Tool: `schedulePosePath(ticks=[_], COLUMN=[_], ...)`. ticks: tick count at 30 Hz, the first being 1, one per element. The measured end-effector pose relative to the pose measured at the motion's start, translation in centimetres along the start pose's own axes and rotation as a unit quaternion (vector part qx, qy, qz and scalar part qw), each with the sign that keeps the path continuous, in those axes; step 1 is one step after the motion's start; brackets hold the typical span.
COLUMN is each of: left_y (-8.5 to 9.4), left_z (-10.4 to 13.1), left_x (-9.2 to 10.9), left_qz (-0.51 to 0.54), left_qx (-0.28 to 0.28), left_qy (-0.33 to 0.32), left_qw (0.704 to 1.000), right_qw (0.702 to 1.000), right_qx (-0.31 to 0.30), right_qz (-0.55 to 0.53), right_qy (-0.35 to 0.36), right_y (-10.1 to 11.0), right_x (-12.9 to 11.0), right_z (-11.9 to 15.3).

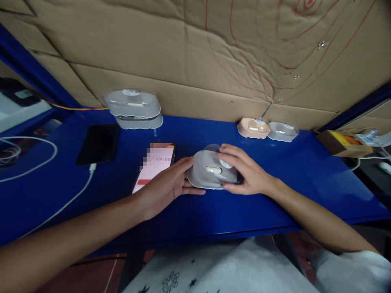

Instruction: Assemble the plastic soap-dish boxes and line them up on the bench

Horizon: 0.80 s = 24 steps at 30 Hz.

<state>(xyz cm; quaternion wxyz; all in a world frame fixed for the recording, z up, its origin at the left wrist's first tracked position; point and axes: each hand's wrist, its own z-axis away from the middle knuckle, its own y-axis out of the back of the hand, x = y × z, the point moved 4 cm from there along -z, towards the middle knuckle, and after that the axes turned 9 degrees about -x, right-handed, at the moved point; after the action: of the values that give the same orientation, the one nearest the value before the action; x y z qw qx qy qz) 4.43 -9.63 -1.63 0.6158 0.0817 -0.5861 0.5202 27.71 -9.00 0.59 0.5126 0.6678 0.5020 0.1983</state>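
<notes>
Over the front part of the blue table I hold a light grey oval box (205, 167) that has a clear plastic top and a small whitish strip at its middle. My left hand (171, 179) grips the box's left end, thumb at the rim and fingers beneath. Curled around the right end is my right hand (242, 169), its fingers on the clear lid (215, 151), partly covering a round white sticker. The lid looks tilted against the base; whether it is fully seated I cannot tell. A lit phone (155, 162) lies just behind my left hand.
Two similar grey boxes are stacked (134, 108) at the back left. A peach box (253, 127) and another grey box (282, 131) stand at the back right. A dark phone (98, 144) with a white cable (76, 197) lies left. An open carton (340, 144) sits right; cardboard (152, 44) lines the back.
</notes>
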Motion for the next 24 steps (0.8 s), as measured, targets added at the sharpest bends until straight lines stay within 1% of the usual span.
schedulePosePath(ticks=[1,3,9,11,15,20,24], left_y=[0.0,0.0,0.0,0.0,0.0,0.0,0.1], left_z=[0.0,0.1,0.2,0.2,0.1,0.3,0.3], left_x=[0.0,-0.1,-0.4,-0.5,-0.4,-0.1,0.0], left_qz=[-0.009,-0.023,-0.03,-0.031,-0.024,-0.021,-0.019], left_qx=[-0.004,-0.006,-0.007,-0.012,-0.014,0.008,0.017], left_qy=[-0.003,-0.009,-0.015,-0.017,-0.024,-0.037,-0.036], left_qw=[1.0,1.0,0.999,0.999,0.999,0.999,0.999], right_qw=[1.0,0.999,0.996,0.995,0.995,0.997,0.992], right_qx=[-0.016,-0.028,-0.039,-0.049,-0.071,-0.07,-0.067], right_qz=[0.006,0.015,0.053,0.066,0.058,-0.016,-0.079], right_qy=[0.016,0.029,0.06,0.06,0.033,-0.015,-0.075], right_y=[-0.3,-0.8,-0.8,-0.9,-1.3,-1.4,-1.4], right_x=[-0.7,-1.5,-2.0,-2.0,-1.9,-0.9,0.0], right_z=[-0.1,-0.2,0.0,0.0,0.2,0.3,0.3])
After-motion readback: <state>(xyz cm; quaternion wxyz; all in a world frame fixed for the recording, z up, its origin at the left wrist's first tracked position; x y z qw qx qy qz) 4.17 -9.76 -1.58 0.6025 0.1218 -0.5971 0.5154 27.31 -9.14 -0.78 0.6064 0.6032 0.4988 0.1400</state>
